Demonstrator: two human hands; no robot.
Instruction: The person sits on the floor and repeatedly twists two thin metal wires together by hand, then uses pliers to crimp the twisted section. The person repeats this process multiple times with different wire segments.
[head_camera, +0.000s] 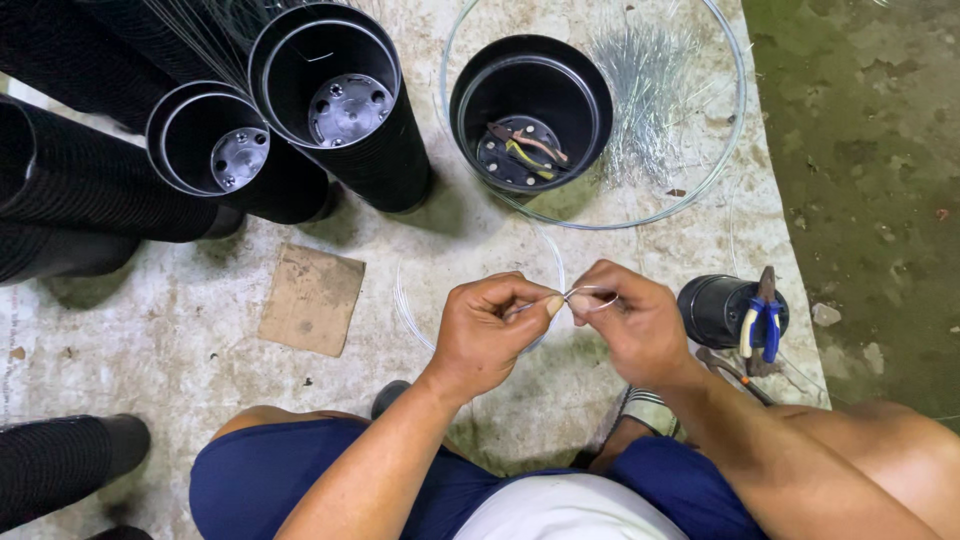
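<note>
Pinching thin wire (590, 294) between both hands: left hand (487, 333) and right hand (632, 322) meet above floor (180, 330). Brown cardboard rectangle (312, 299) lies left; black pot (530, 110) with pliers sits ahead.

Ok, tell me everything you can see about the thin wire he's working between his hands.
The wire is thin, pale and shiny, metal by its look. Its end is bent into a small loop, pinched between the left hand and the right hand, which meet over the concrete floor. From the fingers it trails down and back in a wider faint curve toward the person's knees. Its full length cannot be traced.
</note>
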